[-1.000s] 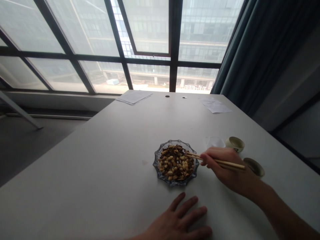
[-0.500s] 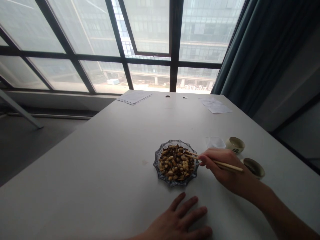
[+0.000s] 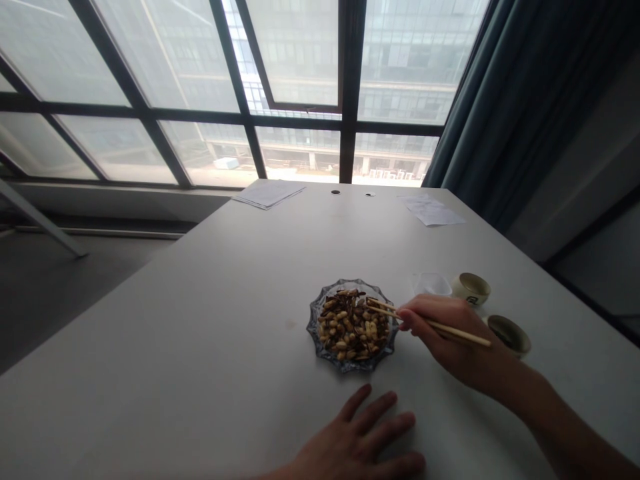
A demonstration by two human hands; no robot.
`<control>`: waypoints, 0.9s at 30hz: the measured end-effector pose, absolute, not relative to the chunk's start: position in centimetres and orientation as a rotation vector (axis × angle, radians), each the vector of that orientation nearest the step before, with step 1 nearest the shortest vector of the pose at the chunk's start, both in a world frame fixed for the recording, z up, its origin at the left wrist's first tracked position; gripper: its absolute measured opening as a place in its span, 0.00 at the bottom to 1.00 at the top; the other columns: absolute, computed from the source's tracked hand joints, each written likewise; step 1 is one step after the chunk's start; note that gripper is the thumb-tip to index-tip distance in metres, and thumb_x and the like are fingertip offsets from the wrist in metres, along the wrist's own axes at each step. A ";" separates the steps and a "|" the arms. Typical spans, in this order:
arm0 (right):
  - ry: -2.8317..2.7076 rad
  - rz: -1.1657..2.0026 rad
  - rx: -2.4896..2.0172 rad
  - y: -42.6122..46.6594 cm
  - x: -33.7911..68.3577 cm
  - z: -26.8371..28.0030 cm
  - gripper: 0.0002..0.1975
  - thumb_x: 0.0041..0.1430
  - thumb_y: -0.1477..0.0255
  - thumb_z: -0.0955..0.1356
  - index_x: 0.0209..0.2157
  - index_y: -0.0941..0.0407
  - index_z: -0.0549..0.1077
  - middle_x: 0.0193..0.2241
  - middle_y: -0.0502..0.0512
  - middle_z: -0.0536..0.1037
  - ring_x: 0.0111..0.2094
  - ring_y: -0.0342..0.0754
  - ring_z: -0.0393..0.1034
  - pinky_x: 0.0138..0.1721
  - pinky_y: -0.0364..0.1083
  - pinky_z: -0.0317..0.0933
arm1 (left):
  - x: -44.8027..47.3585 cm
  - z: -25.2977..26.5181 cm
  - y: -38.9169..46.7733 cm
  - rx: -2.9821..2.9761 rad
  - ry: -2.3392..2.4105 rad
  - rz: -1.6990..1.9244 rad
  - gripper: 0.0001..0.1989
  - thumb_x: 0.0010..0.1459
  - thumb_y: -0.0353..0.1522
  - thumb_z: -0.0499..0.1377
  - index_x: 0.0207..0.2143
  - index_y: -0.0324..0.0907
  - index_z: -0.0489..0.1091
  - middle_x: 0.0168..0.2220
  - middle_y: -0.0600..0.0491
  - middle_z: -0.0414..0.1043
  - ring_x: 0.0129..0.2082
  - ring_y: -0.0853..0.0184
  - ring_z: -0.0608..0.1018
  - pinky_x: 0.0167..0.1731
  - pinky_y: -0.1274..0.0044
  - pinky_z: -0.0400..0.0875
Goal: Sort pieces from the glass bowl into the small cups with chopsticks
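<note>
My right hand [image 3: 450,333] grips a pair of wooden chopsticks [image 3: 457,333], whose tips reach into the upper right of a scalloped glass bowl [image 3: 314,331]. Peanuts [image 3: 344,328] mixed with dark, thin pieces, which look like seeds, fill the bowl. Near the chopstick tips is a small pale-grey patch; I cannot tell whether it is a piece or the bowl's bottom. Below the bowl, my left hand [image 3: 363,440] lies on the table with its fingers spread, touching nothing else.
Two cream cups [image 3: 471,291] [image 3: 520,341] stand on the white table [image 3: 225,320] behind my right hand, the nearer one partly covered. A clear plastic container [image 3: 433,284] is beside them. Papers [image 3: 270,194] [image 3: 433,211] lie at the far end, before the windows.
The chopstick tips have shifted slightly within the bowl, and the contents around them have moved, baring a pale patch. My left hand stays in place.
</note>
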State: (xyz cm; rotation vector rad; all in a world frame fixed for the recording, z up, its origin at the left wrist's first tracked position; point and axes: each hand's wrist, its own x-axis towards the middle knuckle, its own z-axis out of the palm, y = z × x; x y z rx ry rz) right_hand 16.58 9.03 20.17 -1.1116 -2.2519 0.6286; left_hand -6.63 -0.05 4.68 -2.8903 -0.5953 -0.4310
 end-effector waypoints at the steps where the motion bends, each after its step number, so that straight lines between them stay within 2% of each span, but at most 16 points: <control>1: -2.240 0.635 -1.091 9.0 16.6 20.2 0.15 0.75 0.64 0.64 0.36 0.54 0.78 0.33 0.53 0.80 0.33 0.48 0.74 0.37 0.47 0.62 | -6.6 4.6 0.0 -2.891 -0.597 -0.435 0.22 0.75 0.37 0.53 0.69 0.57 0.62 0.73 0.55 0.56 0.69 0.53 0.63 0.66 0.57 0.61; 5: -2.195 0.715 -0.962 9.5 16.0 19.0 0.11 0.74 0.66 0.66 0.43 0.54 0.79 0.40 0.55 0.82 0.39 0.49 0.76 0.42 0.46 0.65 | -6.6 4.7 0.0 -2.899 -0.590 -0.472 0.23 0.73 0.38 0.58 0.68 0.56 0.63 0.72 0.53 0.57 0.69 0.52 0.64 0.67 0.57 0.60; 10: -2.202 0.788 -0.845 10.4 15.1 17.3 0.12 0.74 0.66 0.65 0.44 0.54 0.79 0.42 0.58 0.81 0.42 0.50 0.76 0.44 0.47 0.67 | -6.6 5.0 -0.1 -2.914 -0.580 -0.447 0.24 0.73 0.40 0.57 0.69 0.54 0.62 0.72 0.52 0.57 0.69 0.52 0.63 0.67 0.57 0.60; 16: -2.196 0.630 -1.063 9.7 15.9 18.7 0.15 0.74 0.65 0.64 0.36 0.54 0.78 0.33 0.54 0.81 0.34 0.49 0.74 0.37 0.47 0.63 | -6.5 5.0 -0.1 -2.898 -0.583 -0.476 0.23 0.72 0.39 0.58 0.67 0.55 0.64 0.71 0.52 0.58 0.68 0.53 0.65 0.68 0.57 0.58; 19: -2.184 0.625 -1.118 9.3 16.4 19.8 0.15 0.74 0.64 0.65 0.36 0.54 0.79 0.32 0.53 0.81 0.33 0.49 0.74 0.36 0.47 0.63 | -6.4 4.9 -0.1 -2.892 -0.588 -0.472 0.23 0.73 0.40 0.58 0.68 0.55 0.63 0.72 0.52 0.58 0.69 0.53 0.64 0.68 0.57 0.58; 22: -2.183 0.630 -1.098 9.2 16.7 20.2 0.13 0.73 0.64 0.66 0.37 0.53 0.80 0.35 0.54 0.82 0.35 0.49 0.75 0.37 0.47 0.64 | -6.5 4.9 -0.1 -2.897 -0.602 -0.463 0.23 0.73 0.39 0.57 0.68 0.56 0.63 0.72 0.53 0.57 0.69 0.52 0.64 0.67 0.57 0.59; 27: -2.233 0.739 -0.988 9.1 16.3 19.9 0.12 0.73 0.65 0.66 0.41 0.52 0.81 0.42 0.55 0.83 0.42 0.51 0.77 0.45 0.47 0.67 | -6.6 4.9 0.0 -2.896 -0.580 -0.485 0.23 0.73 0.39 0.57 0.68 0.55 0.63 0.72 0.53 0.58 0.69 0.53 0.64 0.67 0.57 0.60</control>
